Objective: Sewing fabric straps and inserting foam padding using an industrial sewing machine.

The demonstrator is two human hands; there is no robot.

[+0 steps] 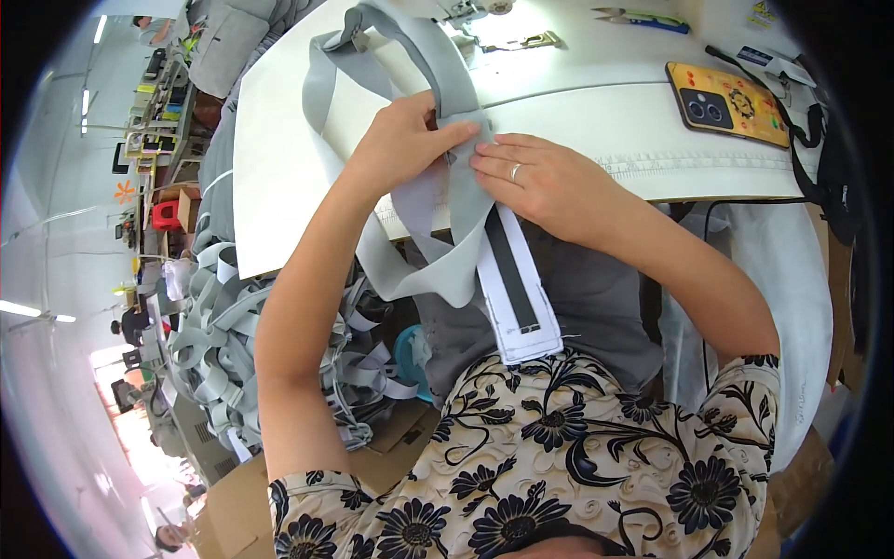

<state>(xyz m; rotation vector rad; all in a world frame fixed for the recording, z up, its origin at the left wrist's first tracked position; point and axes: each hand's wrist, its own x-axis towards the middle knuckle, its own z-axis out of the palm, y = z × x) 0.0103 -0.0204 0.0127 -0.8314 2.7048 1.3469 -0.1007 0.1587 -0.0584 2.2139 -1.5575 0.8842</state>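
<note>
A long grey fabric strap lies in loops over the front edge of the white sewing table. My left hand is closed on it, with the thumb on top and the other fingers partly hidden behind the fabric. Just to the right, my right hand, wearing a ring, grips the same strap with fingers pressed together on it; its thumb is out of sight. Below the hands hangs a stitched white panel with a black band down its middle, reaching my lap.
Beyond the strap stands a lit sewing machine, with thread snips to its right. A yellow-backed phone and a black cord lie at the right. Many grey straps are heaped left below the table, beside a blue bin.
</note>
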